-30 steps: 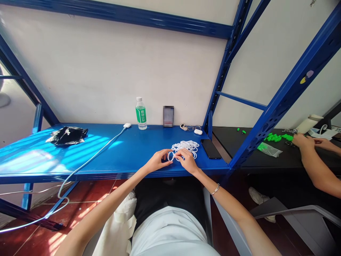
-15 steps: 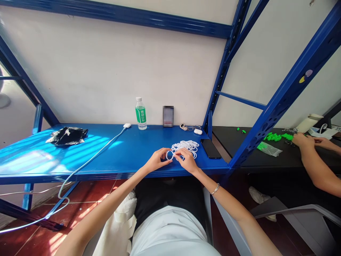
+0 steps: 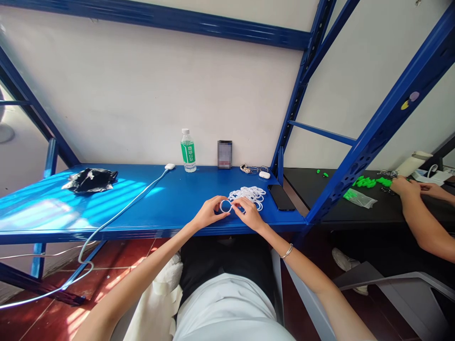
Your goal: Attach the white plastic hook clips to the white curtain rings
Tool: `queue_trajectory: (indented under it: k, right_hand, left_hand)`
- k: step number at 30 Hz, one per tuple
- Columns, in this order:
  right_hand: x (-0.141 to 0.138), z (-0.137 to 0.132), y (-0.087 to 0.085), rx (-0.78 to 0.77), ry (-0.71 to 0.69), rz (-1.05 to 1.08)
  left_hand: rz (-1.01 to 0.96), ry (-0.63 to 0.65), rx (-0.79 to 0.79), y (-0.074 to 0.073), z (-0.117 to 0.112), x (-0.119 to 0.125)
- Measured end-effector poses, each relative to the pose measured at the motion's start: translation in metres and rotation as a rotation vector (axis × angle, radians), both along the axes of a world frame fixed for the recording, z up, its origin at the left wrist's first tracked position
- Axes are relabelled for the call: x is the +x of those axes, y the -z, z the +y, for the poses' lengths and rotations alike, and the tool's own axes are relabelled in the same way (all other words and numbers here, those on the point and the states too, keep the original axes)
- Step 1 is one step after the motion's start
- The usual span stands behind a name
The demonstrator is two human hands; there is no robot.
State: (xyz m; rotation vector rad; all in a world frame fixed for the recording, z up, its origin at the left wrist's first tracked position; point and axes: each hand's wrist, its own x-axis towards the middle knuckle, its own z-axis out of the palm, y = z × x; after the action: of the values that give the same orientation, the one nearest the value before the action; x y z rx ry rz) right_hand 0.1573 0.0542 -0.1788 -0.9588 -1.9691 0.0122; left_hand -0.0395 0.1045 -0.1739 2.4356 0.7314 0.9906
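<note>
Between my two hands, above the front part of the blue table, is a thin white ring (image 3: 225, 201). My left hand (image 3: 208, 214) pinches its left side between thumb and fingers. On the opposite side, my right hand (image 3: 250, 216) is closed with thumb and fingertips at the ring's edge. Just behind my right hand lies a loose pile of similar white rings (image 3: 253, 193), partly covered by that hand. Whether the ring is one closed loop where my right fingers hold it is too small to tell.
A black phone (image 3: 281, 197) lies right of the pile. At the back stand a water bottle (image 3: 188, 152) and an upright device (image 3: 224, 155), near glasses (image 3: 258, 169) and a white case (image 3: 264, 174). A crumpled black bag (image 3: 90, 181) and white cable (image 3: 133, 202) lie left. A co-worker's hands (image 3: 405, 187) handle things right.
The ring has shifted slightly left and shows a rounder outline between my fingers. Both hands stay in nearly the same place.
</note>
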Motion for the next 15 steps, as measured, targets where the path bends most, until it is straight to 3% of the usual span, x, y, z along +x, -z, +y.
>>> queue_trajectory:
  k: [15]
  right_hand:
    - [-0.0009,-0.0022,-0.0036,-0.005,-0.018,0.019]
  left_hand:
    - [0.017,-0.005,0.000,-0.0009,-0.0018,-0.0001]
